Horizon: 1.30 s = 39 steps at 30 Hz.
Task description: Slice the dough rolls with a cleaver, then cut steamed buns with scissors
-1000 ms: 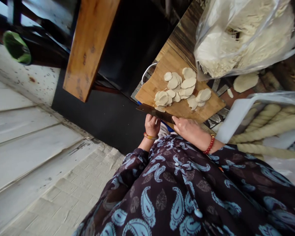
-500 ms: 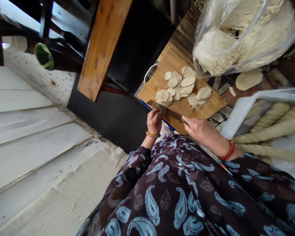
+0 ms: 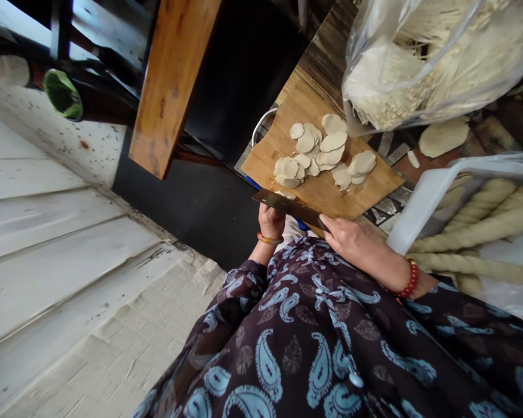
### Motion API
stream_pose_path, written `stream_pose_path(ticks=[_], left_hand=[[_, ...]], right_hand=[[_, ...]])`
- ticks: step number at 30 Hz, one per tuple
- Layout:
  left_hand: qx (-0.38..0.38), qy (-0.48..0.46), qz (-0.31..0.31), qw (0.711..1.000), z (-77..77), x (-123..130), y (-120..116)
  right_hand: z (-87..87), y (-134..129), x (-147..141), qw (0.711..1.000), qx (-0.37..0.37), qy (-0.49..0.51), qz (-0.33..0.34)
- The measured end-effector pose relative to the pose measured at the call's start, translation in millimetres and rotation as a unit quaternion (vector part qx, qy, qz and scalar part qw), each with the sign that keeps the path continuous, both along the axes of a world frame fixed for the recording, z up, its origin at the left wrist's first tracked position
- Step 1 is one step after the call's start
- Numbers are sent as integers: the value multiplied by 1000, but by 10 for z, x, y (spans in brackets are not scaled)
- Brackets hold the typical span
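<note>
The left hand (image 3: 271, 223), wearing an orange bangle, rose from the paisley sleeve just below the near edge of the bamboo cutting board (image 3: 366, 194), its fingers curled together behind the blade, so whether they were clamped on anything could not be told. The right hand (image 3: 357, 244), with a red bead bracelet at the wrist, lay flatter beside the same edge, its fingers close together and closed around the near end of the dark steel cleaver (image 3: 290, 208). The cleaver slanted across that edge, its tip beyond the left hand, with a scrap of dough (image 3: 285, 195) on its upper side. The round dough wrappers (image 3: 307, 152) lay overlapping in two loose clusters at the middle of the board, pale and slightly curled. Beyond the board sat a clear plastic bag of shredded dough (image 3: 431, 64), and off its right corner lay twisted dough ropes (image 3: 475, 232).
</note>
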<state>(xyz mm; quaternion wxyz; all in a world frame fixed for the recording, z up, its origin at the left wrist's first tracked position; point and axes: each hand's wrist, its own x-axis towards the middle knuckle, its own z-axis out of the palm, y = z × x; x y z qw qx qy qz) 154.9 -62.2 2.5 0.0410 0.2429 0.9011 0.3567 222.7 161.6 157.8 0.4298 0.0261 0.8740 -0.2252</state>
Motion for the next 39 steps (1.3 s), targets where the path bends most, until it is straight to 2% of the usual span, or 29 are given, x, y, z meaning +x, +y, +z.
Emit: stream_pose_path(ticks=[4, 7, 15, 24, 32, 39], left_hand=[[-11, -5, 4, 1000, -26, 4, -12], [10, 4, 5, 1000, -30, 2, -1], [16, -1, -5, 1000, 28, -29, 22], [16, 8, -8, 1000, 73, -75, 28], [-3, -5, -13, 1000, 77, -89, 17], [-16, -3, -16, 1000, 88, -102, 19]], right_hand=[[-36, -14, 9, 1000, 0, 4, 2], [-60, -25, 16, 1000, 2, 7, 7], [9, -68, -170, 999, 7, -50, 9], [-110, -105, -201, 999, 2, -26, 31], [-209, -124, -241, 1000, -16, -17, 5], [-195, -140, -318, 1000, -6, -21, 5]])
